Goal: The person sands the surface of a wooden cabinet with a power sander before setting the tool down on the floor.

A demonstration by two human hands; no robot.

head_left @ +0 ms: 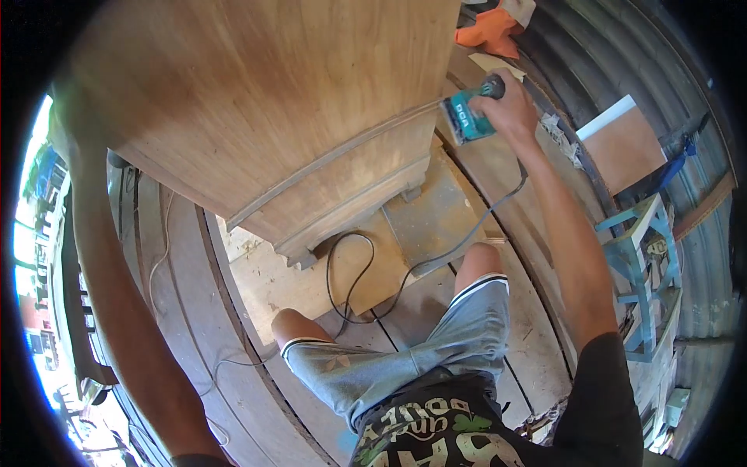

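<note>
My right hand (pixel 512 105) is wrapped round the grip of a green power sander (pixel 465 117) marked DCA. The sander is at the right edge of a tall wooden cabinet (pixel 311 86), its flat base turned toward the wood. From the tool a dark cord (pixel 459 247) runs down and loops across the floor. My left hand (pixel 74 128) reaches up to the cabinet's far left edge, where the dim, blurred rim of the view hides its fingers. Curved moulding (pixel 334 159) crosses the lower part of the cabinet.
Plywood sheets (pixel 366 268) lie under the cabinet on the plank floor (pixel 187 257). To the right are a pale blue stand (pixel 642 272), a brown sheet (pixel 622 148) and a corrugated metal wall (pixel 692 226). An orange cloth (pixel 490 33) lies at the top right.
</note>
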